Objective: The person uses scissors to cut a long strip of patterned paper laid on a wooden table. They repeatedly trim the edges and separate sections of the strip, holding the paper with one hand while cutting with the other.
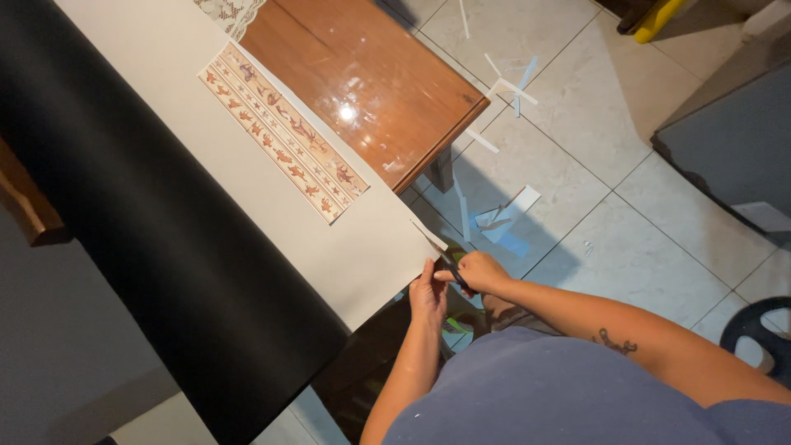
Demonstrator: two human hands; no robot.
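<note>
Black roll (156, 247) lay leftmost, beside the patterned strip (284, 132). Left hand (427, 292) pinched the pale sheet (362, 247) at its edge; right hand (482, 272) was closed around scissors (449, 264). Keeping the sheet taut would likely steady the cut.

- The right hand (482, 272) grips dark-handled scissors (451, 270) at the corner of a large off-white paper sheet (272, 214).
- The left hand (428, 297) pinches the sheet's edge just beside the blades.
- A long patterned paper strip with reddish figures (282, 132) lies on the sheet.
- A wide black roll (156, 247) lies across the sheet's far side.
- The glossy brown wooden table (371, 78) carries them.
- White and blue paper scraps (503, 221) litter the pale tiled floor (626, 247).
</note>
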